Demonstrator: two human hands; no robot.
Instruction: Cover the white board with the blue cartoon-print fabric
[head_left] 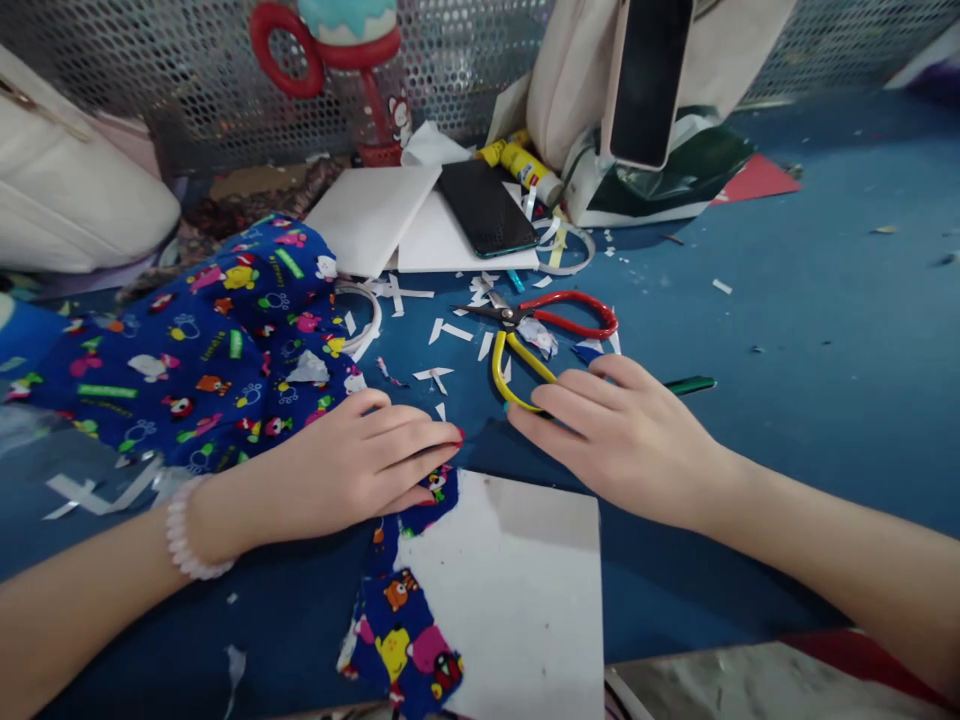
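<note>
My left hand (352, 460) lies flat, fingers stretched out, pressing a folded edge of blue cartoon-print fabric (431, 505) onto a white board (517, 590). The thumb side is toward the far edge of the table. Down the board's left side, a fabric flap (409, 640) is folded over onto its face. My right hand (622, 430) is palm down beyond the board's upper right corner. Its fingers are apart, with the fingertips at the yellow handle of a pair of scissors (510, 315). The scissors lie with one red and one yellow handle, blades pointing left.
A larger piece of the printed fabric (240, 340) spreads to the left. Further back are white boards (375, 215), a black phone (487, 210), a yellow glue stick (531, 170), tape rolls (581, 250) and a red-handled cup (360, 50). Paper scraps (442, 330) litter the blue table.
</note>
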